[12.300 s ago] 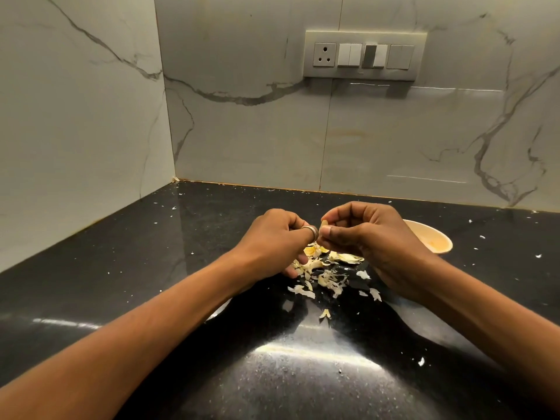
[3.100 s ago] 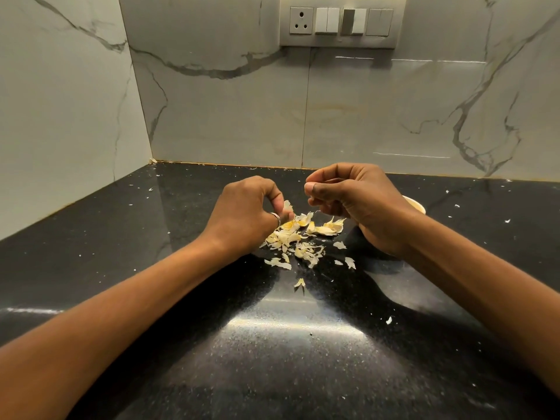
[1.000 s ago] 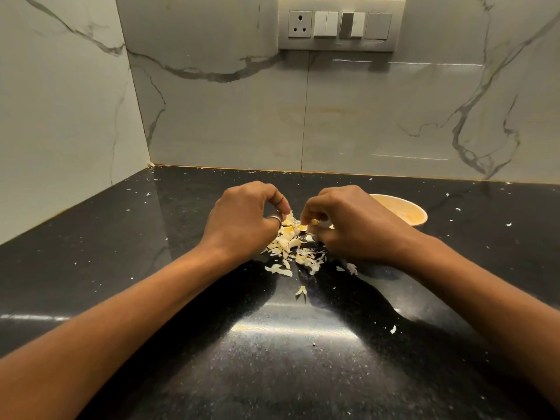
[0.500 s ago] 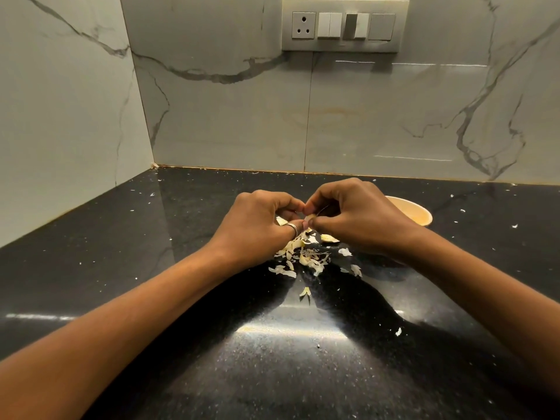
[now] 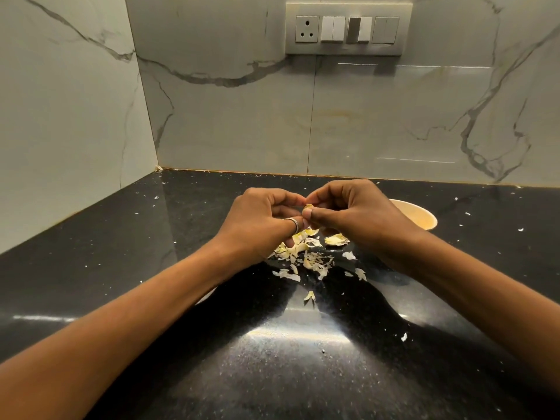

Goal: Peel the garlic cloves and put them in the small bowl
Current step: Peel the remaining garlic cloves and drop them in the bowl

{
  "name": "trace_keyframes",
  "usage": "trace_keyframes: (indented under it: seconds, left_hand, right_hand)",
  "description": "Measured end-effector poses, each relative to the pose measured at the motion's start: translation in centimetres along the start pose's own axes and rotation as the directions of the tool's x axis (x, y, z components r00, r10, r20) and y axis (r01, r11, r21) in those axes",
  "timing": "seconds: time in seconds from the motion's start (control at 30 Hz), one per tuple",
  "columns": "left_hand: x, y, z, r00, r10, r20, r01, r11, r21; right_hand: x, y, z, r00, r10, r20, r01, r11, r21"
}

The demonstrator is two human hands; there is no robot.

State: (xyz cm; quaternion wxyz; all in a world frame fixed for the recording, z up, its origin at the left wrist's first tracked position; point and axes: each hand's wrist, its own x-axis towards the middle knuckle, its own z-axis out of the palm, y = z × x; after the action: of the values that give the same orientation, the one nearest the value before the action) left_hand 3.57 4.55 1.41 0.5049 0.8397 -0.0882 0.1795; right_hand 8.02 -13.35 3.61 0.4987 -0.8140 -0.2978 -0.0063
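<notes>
My left hand [image 5: 263, 222] and my right hand [image 5: 351, 214] meet fingertip to fingertip above the black counter. Between them they pinch a small yellowish garlic clove [image 5: 308, 206], mostly hidden by the fingers. A ring sits on a left-hand finger. Below the hands lies a pile of pale garlic peels [image 5: 306, 254]. The small cream bowl [image 5: 424, 218] stands behind my right wrist, which hides its left part; its contents do not show.
The black polished counter [image 5: 121, 237] carries scattered peel flecks, with one larger scrap [image 5: 309, 296] nearer me. Marble walls close the back and left side. A socket and switch panel [image 5: 348, 28] sits high on the back wall.
Both hands have come up from the peel pile, where the right hand reached a second ago, and now hold a clove together slightly higher.
</notes>
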Motion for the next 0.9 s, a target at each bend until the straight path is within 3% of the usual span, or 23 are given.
trace_keyframes:
  seconds: [0.2, 0.4, 0.67, 0.9]
  left_hand:
    - [-0.1, 0.0, 0.2, 0.997, 0.014, -0.081, -0.011, 0.999, 0.029]
    - [-0.4, 0.2, 0.3, 0.991, 0.087, -0.105, -0.074, 0.989, 0.126]
    - [-0.7, 0.3, 0.5, 0.988, 0.083, -0.133, -0.065, 0.989, 0.132]
    - [-1.0, 0.5, 0.8, 0.972, 0.166, -0.169, -0.119, 0.958, 0.26]
  right_hand:
    - [0.0, 0.1, 0.2, 0.998, -0.024, -0.05, 0.022, 0.999, -0.035]
    - [-0.2, 0.5, 0.6, 0.984, -0.152, -0.088, 0.13, 0.968, -0.213]
    - [-0.3, 0.8, 1.2, 0.957, -0.254, -0.136, 0.208, 0.935, -0.287]
    - [-0.3, 1.0, 1.7, 0.958, -0.25, -0.143, 0.206, 0.941, -0.269]
